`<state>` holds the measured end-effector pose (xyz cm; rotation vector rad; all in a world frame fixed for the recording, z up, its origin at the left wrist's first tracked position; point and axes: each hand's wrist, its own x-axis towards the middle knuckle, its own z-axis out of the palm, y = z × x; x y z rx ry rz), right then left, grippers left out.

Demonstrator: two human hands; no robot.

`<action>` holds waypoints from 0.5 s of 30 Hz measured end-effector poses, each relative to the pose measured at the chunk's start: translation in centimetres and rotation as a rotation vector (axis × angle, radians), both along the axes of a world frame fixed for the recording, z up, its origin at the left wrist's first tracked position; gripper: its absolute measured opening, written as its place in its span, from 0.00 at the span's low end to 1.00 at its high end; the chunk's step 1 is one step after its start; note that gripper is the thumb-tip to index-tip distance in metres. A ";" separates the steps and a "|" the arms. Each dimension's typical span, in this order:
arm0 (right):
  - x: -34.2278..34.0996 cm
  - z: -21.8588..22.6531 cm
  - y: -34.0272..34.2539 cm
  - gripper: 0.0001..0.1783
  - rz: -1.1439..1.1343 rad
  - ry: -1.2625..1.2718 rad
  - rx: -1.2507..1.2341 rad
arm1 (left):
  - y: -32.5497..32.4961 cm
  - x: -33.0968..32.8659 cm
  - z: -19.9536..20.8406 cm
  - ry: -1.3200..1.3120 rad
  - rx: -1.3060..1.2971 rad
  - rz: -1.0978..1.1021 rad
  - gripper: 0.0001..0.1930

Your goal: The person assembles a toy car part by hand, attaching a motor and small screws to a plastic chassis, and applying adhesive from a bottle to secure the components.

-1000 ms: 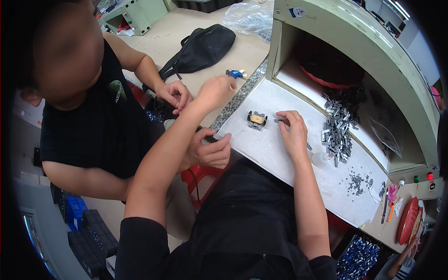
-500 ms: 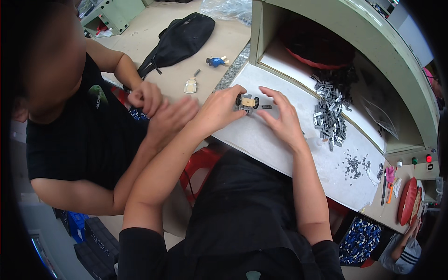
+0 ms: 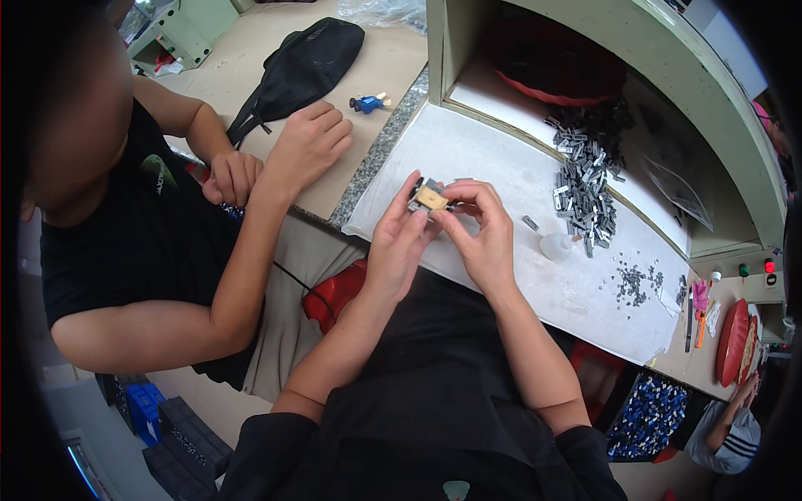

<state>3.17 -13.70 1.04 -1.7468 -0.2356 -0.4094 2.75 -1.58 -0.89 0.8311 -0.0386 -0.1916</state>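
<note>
Between my two hands is a small toy car [image 3: 432, 198] with a tan middle, grey parts and black wheels. My left hand [image 3: 393, 252] is closed on its left side, thumb and fingers on the edges. My right hand [image 3: 487, 238] pinches the right side, its fingertips hiding part of that end. The toy is held above the white worktop [image 3: 401, 188]. To the right of my right hand lies a small grey piece [image 3: 530, 222], beside a small translucent bottle [image 3: 558, 245].
A heap of grey pieces [image 3: 585, 196] spills from under the shelf; tiny grey bits [image 3: 635, 282] lie nearer. At left, a co-worker's hand [image 3: 313, 142] rests over the neighbouring table, near a blue toy figure [image 3: 368, 103] and a black bag [image 3: 313, 63]. Pens [image 3: 699, 321] lie far right.
My right hand, earlier open and apart, now grips the toy car too. The toy has come closer to me. The co-worker's hand has moved up over the table, and the tan part there is out of sight.
</note>
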 end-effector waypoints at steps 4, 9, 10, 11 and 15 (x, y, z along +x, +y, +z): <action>0.4 0.7 -2.7 0.11 -0.096 0.062 -0.088 | 1.7 -0.1 0.8 0.070 -0.072 -0.043 0.24; 2.7 0.3 -3.5 0.11 -0.170 0.000 -0.566 | 2.5 0.4 0.8 0.080 -0.106 -0.145 0.23; 3.1 0.0 -2.9 0.11 -0.187 -0.063 -0.675 | 2.5 0.4 0.8 0.090 -0.104 -0.204 0.23; 3.4 -0.3 -2.6 0.12 -0.204 -0.128 -0.784 | 2.5 0.4 0.8 0.099 -0.101 -0.263 0.23; 3.6 -1.2 -2.6 0.09 -0.193 -0.097 -0.870 | 1.7 0.0 1.1 0.147 -0.004 -0.268 0.22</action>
